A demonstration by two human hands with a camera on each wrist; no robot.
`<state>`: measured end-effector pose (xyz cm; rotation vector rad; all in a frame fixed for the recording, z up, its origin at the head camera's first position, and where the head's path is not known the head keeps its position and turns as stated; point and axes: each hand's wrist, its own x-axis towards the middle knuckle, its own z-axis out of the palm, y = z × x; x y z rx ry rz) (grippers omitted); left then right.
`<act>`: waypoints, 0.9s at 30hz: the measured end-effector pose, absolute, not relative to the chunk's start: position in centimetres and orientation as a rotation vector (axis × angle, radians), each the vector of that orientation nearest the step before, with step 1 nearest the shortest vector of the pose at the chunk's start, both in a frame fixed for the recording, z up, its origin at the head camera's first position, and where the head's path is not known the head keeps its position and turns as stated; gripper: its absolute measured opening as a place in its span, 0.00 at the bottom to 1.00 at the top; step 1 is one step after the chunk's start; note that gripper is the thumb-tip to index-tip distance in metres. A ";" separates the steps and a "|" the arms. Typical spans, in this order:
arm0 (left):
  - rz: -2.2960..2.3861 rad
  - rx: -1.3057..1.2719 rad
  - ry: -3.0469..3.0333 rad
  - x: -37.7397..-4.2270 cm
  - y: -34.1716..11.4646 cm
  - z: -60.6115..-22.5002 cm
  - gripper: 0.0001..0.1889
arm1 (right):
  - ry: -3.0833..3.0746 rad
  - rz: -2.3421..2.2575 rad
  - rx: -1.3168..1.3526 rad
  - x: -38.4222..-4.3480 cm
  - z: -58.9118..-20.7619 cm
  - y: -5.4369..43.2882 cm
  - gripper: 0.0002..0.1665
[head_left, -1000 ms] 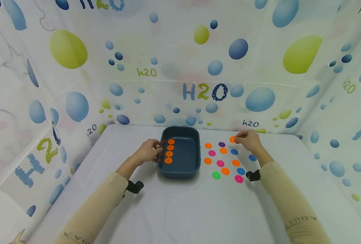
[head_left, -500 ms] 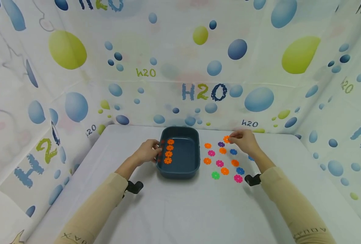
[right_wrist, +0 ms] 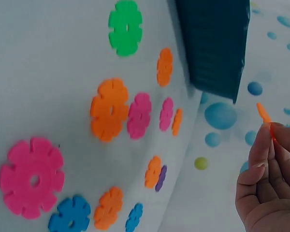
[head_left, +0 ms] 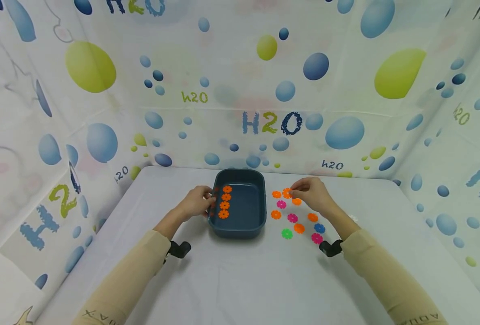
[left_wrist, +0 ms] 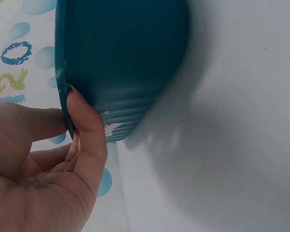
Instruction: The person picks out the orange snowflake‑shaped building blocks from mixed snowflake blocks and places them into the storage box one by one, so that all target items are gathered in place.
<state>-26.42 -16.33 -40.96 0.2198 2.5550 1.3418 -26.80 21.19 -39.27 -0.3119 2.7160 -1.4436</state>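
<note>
My left hand (head_left: 197,201) pinches the left rim of a dark blue plastic bin (head_left: 248,234), thumb on one side and fingers on the other, as the left wrist view shows. Inside the bin, a row of orange flower-shaped discs (head_left: 224,205) lies along the left side. Between thumb and fingertips, my right hand (head_left: 315,195) holds an orange notched disc (head_left: 286,193) above the table, right of the bin. That disc appears edge-on in the right wrist view. Below and around this hand are loose discs, among them a green disc (head_left: 287,234) and a pink disc (head_left: 316,238).
More flat discs are scattered right of the bin, including a blue disc (right_wrist: 70,214) and a purple disc (right_wrist: 161,178). A white cloth covers the table (head_left: 240,280). Behind it hangs a curtain (head_left: 232,58) printed with bubbles and lettering.
My right hand has moved left toward the bin, carrying the orange disc with it. The left hand keeps its grip on the rim, and the bin has not moved.
</note>
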 end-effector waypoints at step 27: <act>1.340 0.225 2.557 -26.3 -16.4 -40.7 0.22 | 2.521 -1.428 -0.650 -25.0 -39.7 12.2 0.04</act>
